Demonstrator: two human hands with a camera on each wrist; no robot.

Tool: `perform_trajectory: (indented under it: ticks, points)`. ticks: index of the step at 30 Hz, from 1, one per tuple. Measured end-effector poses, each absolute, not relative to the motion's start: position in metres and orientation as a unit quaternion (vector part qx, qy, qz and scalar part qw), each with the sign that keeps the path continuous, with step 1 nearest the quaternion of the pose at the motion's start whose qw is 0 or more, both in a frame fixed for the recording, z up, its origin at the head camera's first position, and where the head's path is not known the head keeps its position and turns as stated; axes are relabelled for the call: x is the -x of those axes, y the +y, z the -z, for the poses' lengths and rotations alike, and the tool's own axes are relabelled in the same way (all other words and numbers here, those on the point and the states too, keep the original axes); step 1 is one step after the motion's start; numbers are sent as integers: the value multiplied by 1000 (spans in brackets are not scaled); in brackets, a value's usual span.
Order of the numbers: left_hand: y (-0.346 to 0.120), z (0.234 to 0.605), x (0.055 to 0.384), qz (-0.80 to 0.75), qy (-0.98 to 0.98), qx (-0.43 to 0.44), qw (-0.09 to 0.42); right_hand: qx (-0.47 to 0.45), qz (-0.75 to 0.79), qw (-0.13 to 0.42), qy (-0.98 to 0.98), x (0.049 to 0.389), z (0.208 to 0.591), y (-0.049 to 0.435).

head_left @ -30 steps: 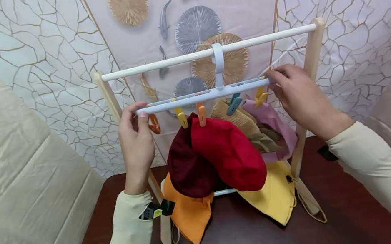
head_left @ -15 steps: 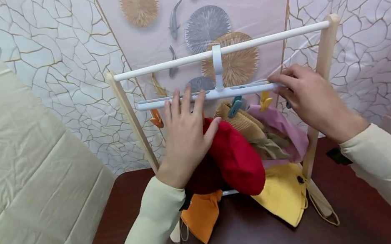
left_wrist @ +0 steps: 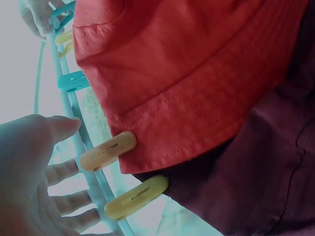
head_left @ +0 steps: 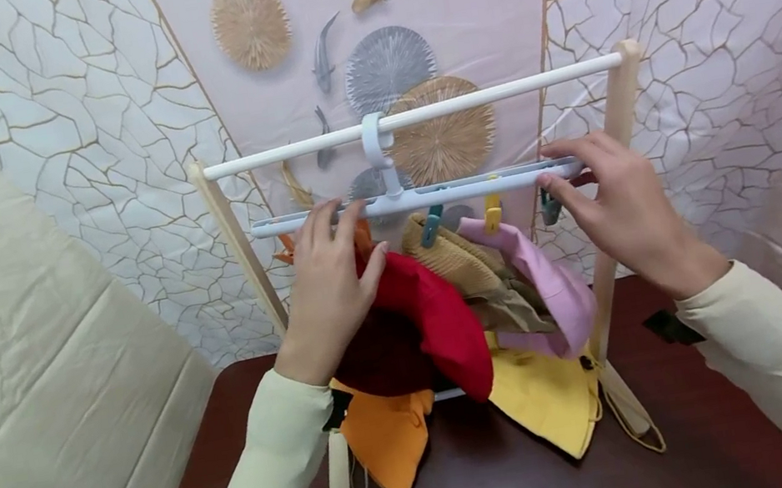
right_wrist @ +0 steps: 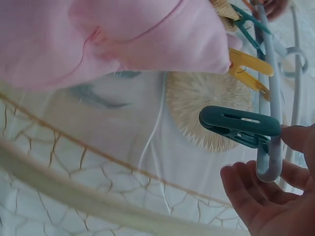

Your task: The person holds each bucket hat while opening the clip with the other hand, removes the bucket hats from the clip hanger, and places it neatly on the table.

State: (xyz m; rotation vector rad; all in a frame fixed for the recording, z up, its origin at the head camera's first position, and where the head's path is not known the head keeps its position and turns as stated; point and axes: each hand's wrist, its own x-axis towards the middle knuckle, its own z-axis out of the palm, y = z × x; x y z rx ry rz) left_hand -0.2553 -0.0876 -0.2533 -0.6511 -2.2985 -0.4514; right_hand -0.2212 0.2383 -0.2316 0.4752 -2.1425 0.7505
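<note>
A pale blue clip hanger (head_left: 481, 187) hangs by its hook from the white rod (head_left: 490, 94). My left hand (head_left: 323, 296) rests on its left half, fingers extended against the bar beside an orange peg (left_wrist: 108, 151) and a yellow peg (left_wrist: 138, 196). At the far end my right hand (head_left: 634, 220) pinches the bar between thumb and fingers, near a bare green peg (right_wrist: 238, 123). Pegged below are a dark maroon hat (head_left: 378, 360), a red bucket hat (head_left: 449, 328), a tan knitted hat (head_left: 446, 257) and a pink hat (head_left: 561, 290). My left hand partly covers the maroon one.
Wooden posts, the right one (head_left: 623, 95) among them, carry the rod. Lower down, an orange hat (head_left: 390, 438) and a yellow hat (head_left: 546, 398) with a cord hang over the dark brown table (head_left: 486, 474). Patterned cloth stands behind.
The hanger has slid left along the rod, its hats swinging. My left hand has shifted from the hanger's left tip inward onto the bar; the right hand stays at the right end.
</note>
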Motion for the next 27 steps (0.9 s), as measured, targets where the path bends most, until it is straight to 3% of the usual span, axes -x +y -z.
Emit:
perform_trajectory:
  ticks: [7,18,23,27]
  points:
    - [-106,253,256,178,-886,249,349,-169,-397,379,-819,222,234,224]
    - [-120,253,249,167,-869,228,405,-160,-473,281,-819,222,241,206]
    - [-99,251,240,181,-815,305,459,-167,-479,265,-820,220,241,201]
    - [-78,244,242,161,-809,355,440,-166,-483,253,-821,219,239,196]
